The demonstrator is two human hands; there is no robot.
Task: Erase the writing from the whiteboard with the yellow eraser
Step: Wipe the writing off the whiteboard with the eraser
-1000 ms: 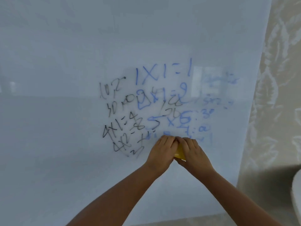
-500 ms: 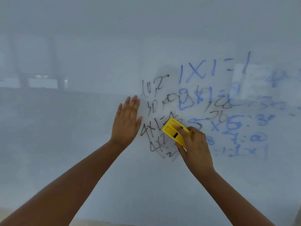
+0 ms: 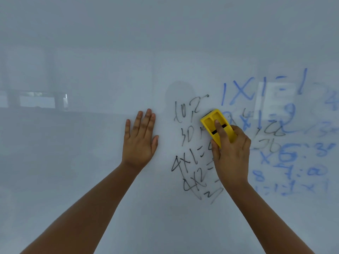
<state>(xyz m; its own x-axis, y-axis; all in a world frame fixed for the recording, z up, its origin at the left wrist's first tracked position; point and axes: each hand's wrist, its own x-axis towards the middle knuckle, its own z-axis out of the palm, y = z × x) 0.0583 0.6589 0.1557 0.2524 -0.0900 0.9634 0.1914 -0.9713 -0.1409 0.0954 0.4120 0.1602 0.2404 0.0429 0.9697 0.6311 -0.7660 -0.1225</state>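
— Since half a second ago we've slid the yellow eraser (image 3: 217, 125) up the whiteboard (image 3: 91, 52), from the "4x1" row to the "30" row, haven't we?

— Yes; it now sits right of centre in the frame, tilted, with its top end toward the upper left. It's a yellow plastic block with two recessed hollows and a dark slot across its back.

— And our right hand (image 3: 232, 154)?

— Closed around the eraser: index finger along its back, thumb on its lower left edge, the other fingers curled at its right side.

— Our left hand (image 3: 140, 140)?

— Flat on the board left of the black writing (image 3: 185, 143), fingers straight and close together, holding nothing. Blue writing (image 3: 286, 136) fills the right
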